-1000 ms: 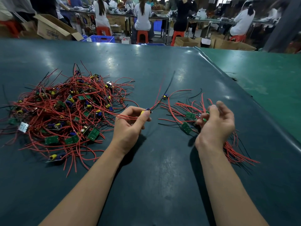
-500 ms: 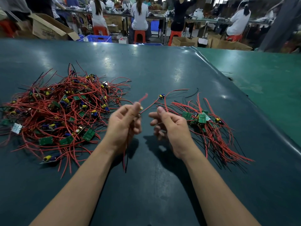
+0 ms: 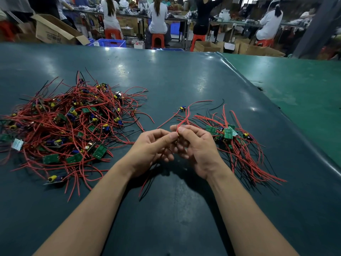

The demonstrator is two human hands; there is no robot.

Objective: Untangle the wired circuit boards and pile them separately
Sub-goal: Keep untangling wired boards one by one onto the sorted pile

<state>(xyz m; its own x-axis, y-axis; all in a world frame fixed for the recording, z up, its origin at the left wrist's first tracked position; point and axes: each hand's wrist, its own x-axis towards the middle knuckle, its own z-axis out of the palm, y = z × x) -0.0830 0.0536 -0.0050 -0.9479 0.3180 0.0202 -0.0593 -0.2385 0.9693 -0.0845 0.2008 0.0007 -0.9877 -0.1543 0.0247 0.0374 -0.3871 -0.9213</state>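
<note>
Centrally, above a dark teal table mat, two bare hands are held together, fingertips nearly touching.

Left hand: palm turned inward, fingers curled, thumb and forefinger closed on a red wire at the point where both hands meet. Further red and black leads are seen hanging below this hand toward the mat; what they are attached to is hidden by the fingers.

Right hand: fingers curled, thumb and forefinger pinched on the same red wire just beside the left fingertips. The wire is seen rising from the pinch and running away toward a small board with a yellow and blue component, which lies alone on the mat beyond the hands.

Tangled heap: a large mass of red and black wires with green circuit boards and yellow and blue capacitors, lying on the mat to the left of the hands, well apart from the sorted group.

Separated pile: a smaller group of green boards with their wires laid roughly parallel, lying just right of the right hand.

Adjoining surface: a lighter green table is placed at the right.

Background: seated people at workbenches on red stools, a blue crate and an open cardboard box.
</note>
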